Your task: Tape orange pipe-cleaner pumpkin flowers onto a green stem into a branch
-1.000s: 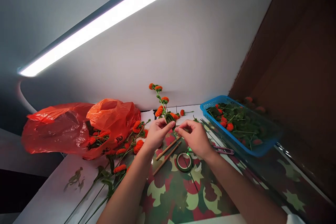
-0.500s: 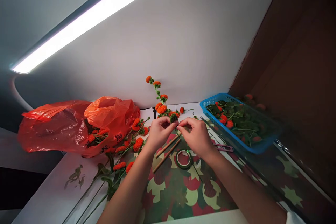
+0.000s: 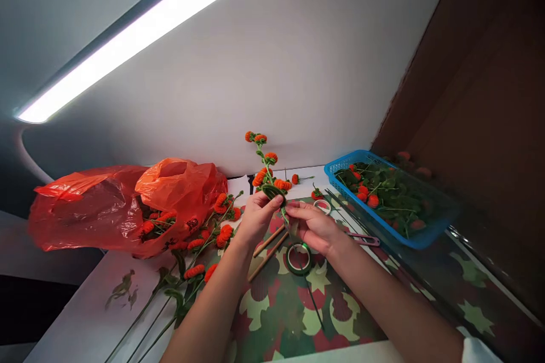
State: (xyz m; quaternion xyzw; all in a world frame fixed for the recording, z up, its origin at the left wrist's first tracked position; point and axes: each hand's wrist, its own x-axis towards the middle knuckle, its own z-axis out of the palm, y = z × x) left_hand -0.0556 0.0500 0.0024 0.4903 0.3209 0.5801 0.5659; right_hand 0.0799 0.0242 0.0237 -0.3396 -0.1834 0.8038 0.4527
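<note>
My left hand is closed around the stem of a handmade flower branch, just below its lowest blooms. The branch leans upright, with several fuzzy orange balls and small green leaves along it. A dark green leaf lies against the stem above my left thumb. My right hand pinches the same stem slightly lower, at a green wrapped part; its curled lower fingers are partly hidden. A dark wire end of the stem runs down past a roll of green tape on the patterned mat.
Two wooden sticks and a pink-handled tool lie on the mat. A white-cored roll sits behind my right hand. At left are a red plastic bag and finished flower stems; at right, a blue basket of flowers and leaves.
The branch has shifted slightly right and turned, bringing the green leaf flatter along the stem. My right hand has moved a little lower and rotated, its palm now showing more.
</note>
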